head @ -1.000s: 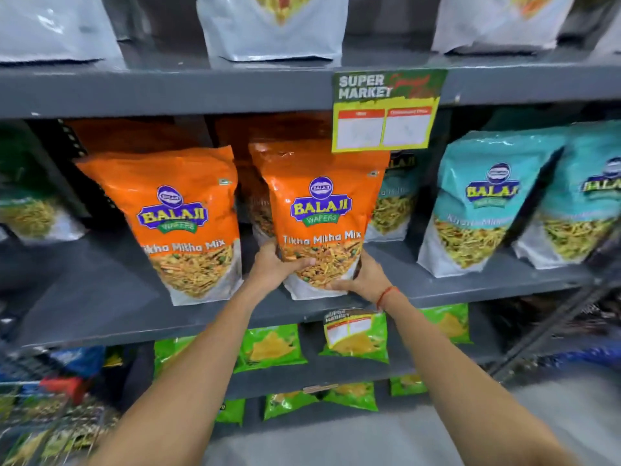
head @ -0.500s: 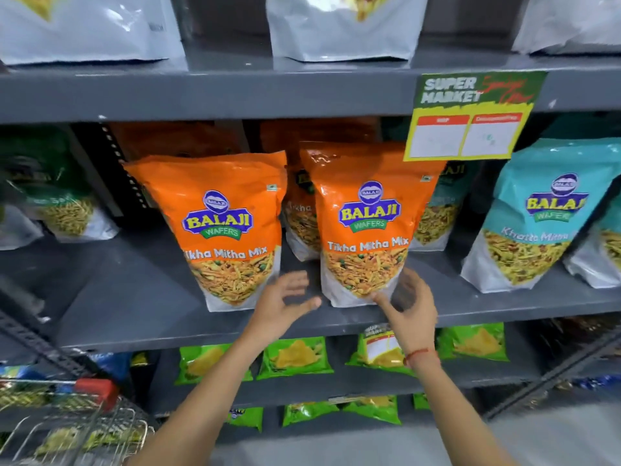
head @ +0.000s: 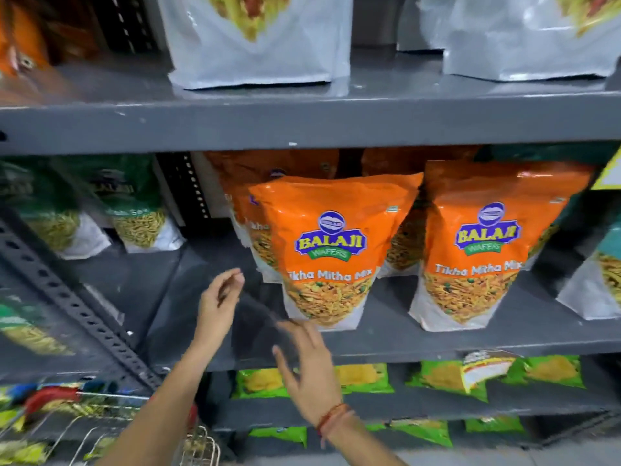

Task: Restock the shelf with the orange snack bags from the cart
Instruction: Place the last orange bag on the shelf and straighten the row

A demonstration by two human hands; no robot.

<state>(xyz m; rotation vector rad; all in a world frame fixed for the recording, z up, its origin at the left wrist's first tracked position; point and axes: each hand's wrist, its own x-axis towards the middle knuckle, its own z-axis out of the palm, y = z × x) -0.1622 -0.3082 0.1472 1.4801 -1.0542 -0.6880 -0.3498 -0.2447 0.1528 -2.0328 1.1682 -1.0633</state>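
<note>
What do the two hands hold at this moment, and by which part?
Nothing: the left hand and right hand are open and empty, near the orange bag.

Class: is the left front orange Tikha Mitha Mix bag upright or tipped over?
Upright: the orange bag stands on its base on the shelf, untouched.

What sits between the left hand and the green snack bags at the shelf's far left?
Only bare grey shelf in the head view; the left hand is empty and nothing stands before the green bags.
</note>
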